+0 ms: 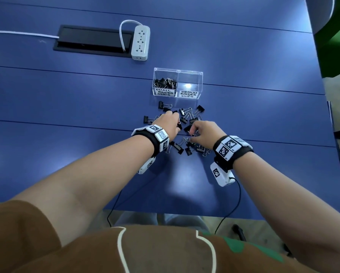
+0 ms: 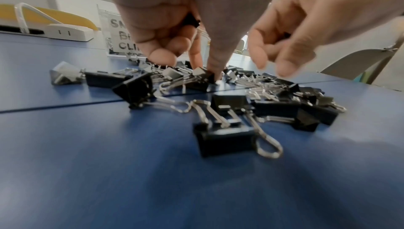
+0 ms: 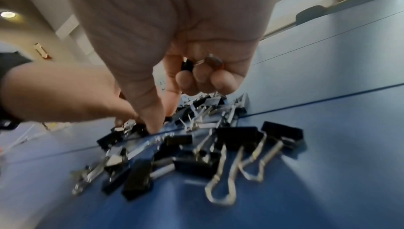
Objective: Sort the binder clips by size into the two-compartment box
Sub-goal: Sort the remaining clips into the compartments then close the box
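Note:
A clear two-compartment box [image 1: 199,75] stands beyond the pile; its left side, labelled SMALL BINDER CLIPS, holds several small clips [image 1: 166,83], and the right side, labelled MEDIUM, looks bare. Black binder clips [image 1: 190,115] lie scattered on the blue table. My left hand [image 1: 174,117] is down in the pile: curled fingers keep a black clip [image 2: 192,21] in the palm while thumb and forefinger pinch a small clip [image 2: 202,75]. My right hand [image 1: 193,129] hovers close beside it, with small clips [image 3: 210,61] tucked under its curled fingers and its thumb tip [image 3: 153,127] down among the clips.
A white power strip [image 1: 140,42] and a black cable hatch [image 1: 92,40] lie at the far left. The table's right edge [image 1: 330,119] runs near the box. Larger clips [image 2: 225,137] lie nearest my wrists. Black cables [image 1: 238,196] hang off the near edge.

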The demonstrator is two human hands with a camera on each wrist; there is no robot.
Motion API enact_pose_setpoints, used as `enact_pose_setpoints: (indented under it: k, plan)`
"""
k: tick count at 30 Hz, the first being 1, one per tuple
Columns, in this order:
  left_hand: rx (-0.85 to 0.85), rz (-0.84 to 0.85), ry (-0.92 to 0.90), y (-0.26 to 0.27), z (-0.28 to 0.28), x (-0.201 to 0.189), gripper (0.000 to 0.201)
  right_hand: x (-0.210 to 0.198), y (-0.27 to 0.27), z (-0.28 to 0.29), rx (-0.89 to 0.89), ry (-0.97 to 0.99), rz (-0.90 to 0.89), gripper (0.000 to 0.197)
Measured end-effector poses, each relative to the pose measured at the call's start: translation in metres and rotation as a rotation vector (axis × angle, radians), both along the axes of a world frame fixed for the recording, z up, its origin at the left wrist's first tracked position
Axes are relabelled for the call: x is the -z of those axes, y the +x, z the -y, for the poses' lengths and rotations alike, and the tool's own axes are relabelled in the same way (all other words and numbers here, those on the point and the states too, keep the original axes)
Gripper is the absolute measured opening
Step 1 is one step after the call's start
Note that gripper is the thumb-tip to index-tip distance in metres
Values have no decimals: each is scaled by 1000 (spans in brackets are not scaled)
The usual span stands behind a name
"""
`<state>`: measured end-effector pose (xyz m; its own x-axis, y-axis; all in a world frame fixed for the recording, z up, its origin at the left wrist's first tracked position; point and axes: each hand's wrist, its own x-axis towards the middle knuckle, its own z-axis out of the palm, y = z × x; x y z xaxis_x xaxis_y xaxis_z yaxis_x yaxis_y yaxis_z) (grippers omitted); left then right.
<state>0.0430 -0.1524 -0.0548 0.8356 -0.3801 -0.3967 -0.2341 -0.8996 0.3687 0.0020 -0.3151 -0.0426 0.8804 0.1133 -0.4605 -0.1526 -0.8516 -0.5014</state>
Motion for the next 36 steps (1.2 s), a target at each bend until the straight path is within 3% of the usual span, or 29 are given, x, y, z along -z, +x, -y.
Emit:
enact_pose_setpoints:
  k: [5,13,18,30,36]
  plan:
    - [-68,47,-76,7,-7,-12,18,11,-10,2,-31,-85,-60,12]
    - [136,-61,-40,-27,10,-7,24,12,-11,12,85,-27,17,3]
    - [113,-95,-32,-32,18,1,29,12,-15,20,62,-82,17,7]
    - [236,-56,19,-37,20,1,31,10,-14,18,-9,-185,-2,25]
    - [134,-78,28,-29,21,1,29,11,-9,21,67,-92,-30,18]
